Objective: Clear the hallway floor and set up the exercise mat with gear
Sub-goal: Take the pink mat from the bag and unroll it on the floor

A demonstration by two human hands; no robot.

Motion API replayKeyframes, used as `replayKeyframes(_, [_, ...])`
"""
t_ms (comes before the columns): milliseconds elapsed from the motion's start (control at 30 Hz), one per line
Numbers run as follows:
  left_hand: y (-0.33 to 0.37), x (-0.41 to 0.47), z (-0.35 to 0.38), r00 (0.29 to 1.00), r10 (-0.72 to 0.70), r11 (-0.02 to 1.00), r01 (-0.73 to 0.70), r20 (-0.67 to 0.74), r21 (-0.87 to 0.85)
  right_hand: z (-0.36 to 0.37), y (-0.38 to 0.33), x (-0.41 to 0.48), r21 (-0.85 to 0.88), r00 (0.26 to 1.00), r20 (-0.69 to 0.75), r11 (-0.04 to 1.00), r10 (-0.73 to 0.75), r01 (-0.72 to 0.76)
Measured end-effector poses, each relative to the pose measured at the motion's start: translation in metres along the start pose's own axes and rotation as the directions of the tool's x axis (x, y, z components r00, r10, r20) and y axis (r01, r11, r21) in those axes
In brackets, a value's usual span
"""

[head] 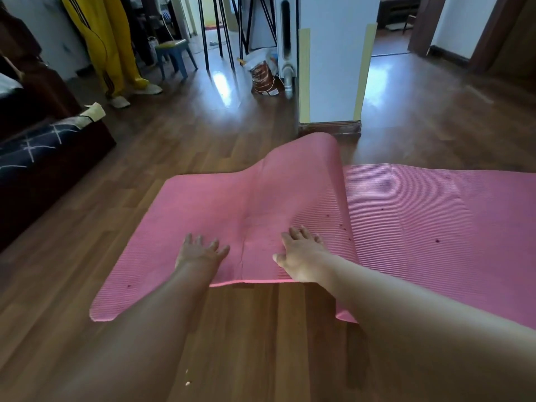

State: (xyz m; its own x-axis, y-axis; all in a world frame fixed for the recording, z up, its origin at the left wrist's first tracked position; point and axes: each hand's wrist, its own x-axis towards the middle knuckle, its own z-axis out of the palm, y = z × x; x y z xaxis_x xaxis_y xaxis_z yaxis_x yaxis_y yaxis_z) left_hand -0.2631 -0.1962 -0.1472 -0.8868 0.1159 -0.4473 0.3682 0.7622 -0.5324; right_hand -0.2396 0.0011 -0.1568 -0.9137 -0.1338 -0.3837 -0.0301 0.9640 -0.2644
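Mat (406, 227) flat on the floor (203, 146), its middle humped up; left hand (200, 250) and right hand (301, 253) on it; sofa (43, 158) left, stool (174, 53) behind, pillar (330, 68) beyond the mat

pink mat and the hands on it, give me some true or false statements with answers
1. The left hand and the right hand both rest with straight fingers on the pink exercise mat. True.
2. The mat lies fully flat on the wooden floor. False: a section humps up in the middle, just beyond the right hand.
3. A blue stool stands on the floor beyond the mat. True.
4. The left hand grips a dumbbell. False: it holds nothing, its fingers spread on the mat.
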Motion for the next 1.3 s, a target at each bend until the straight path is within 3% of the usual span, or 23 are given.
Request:
replayKeyframes(200, [0.031,0.014,-0.018,0.975,0.083,0.975,-0.122,-0.207,-0.184,0.006,0.003,0.006,-0.040,1.000,-0.007,0.999,-0.006,0.005])
replayKeyframes(533, [0.081,0.053,-0.012,0.980,0.139,0.862,-0.190,-0.141,-0.470,0.028,0.037,0.022,-0.007,0.996,0.044,0.997,0.074,-0.074])
replayKeyframes(1067, [0.135,0.092,0.027,0.958,0.276,0.805,-0.272,-0.073,-0.527,0.073,0.075,0.038,0.021,0.978,0.133,0.986,0.160,-0.164])
replayKeyframes(1300, [0.145,0.093,0.055,0.972,0.230,0.766,-0.148,0.053,-0.625,0.090,0.091,0.030,0.078,0.956,0.229,0.976,0.183,-0.206])
